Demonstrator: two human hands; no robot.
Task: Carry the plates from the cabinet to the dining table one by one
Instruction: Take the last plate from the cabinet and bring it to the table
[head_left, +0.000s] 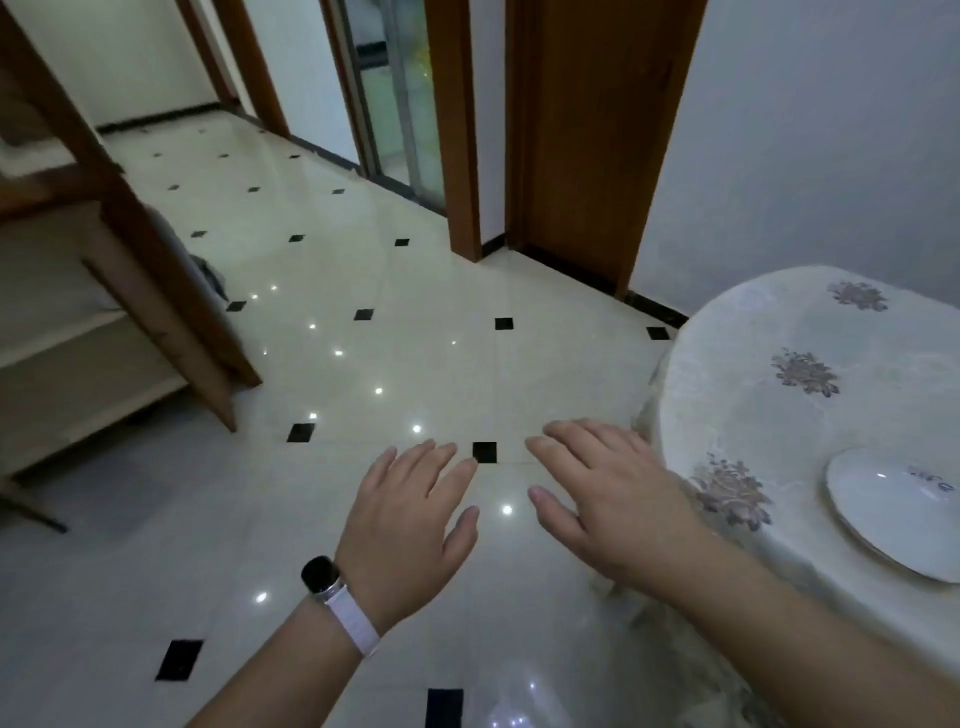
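A glossy cream tiled floor with small black diamond insets fills the middle of the view, dotted with reflected points of light. At about ten o'clock stands a brown wooden cabinet with its door swung open, pale shelves showing inside; what sits on those shelves is too blurred to tell. At twelve o'clock a sliding glass door stands between brown wooden door frames, and a plain pale wall runs off toward two o'clock.

At three o'clock is a round dining table draped in a cream cloth patterned with muted floral sprigs. A white round plate with a thin dark rim and some small blue lettering lies flat on the cloth near the table's near edge, at about four o'clock, partly cut off by the frame's right side.

Both hands hover palm-down above the floor at around six o'clock, empty. The left hand has its fingers spread loosely, touching nothing; a smartwatch with a black face and white strap circles its wrist. The right hand, fingers likewise splayed and relaxed, floats just beside the table's edge, near the plate but apart from it.
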